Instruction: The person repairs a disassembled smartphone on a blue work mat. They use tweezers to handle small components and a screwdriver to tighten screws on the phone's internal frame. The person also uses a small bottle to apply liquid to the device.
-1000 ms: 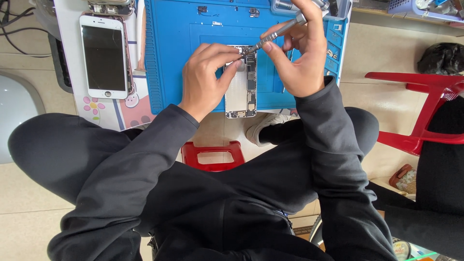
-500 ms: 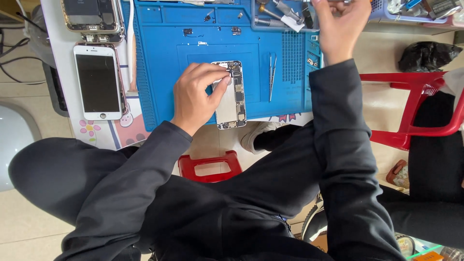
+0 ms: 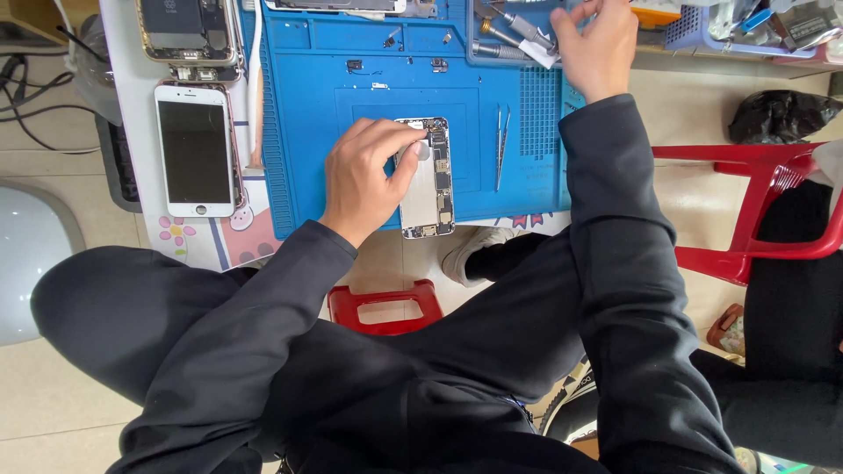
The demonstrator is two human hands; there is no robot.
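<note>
Left hand (image 3: pixel 367 180) pinching top edge of opened phone chassis (image 3: pixel 428 180), flat on blue repair mat (image 3: pixel 334 132) w/ tweezers (image 3: pixel 500 145) just beside. Right hand (image 3: pixel 597 44) up at tool tray (image 3: pixel 518 31), fingers curled; grip can't be made out. White phone (image 3: pixel 195 149) lying left of mat.

A white table (image 3: pixel 123 53) is covered by a blue work mat (image 3: pixel 342 132), beside which a white phone (image 3: pixel 195 149) is laid.
</note>
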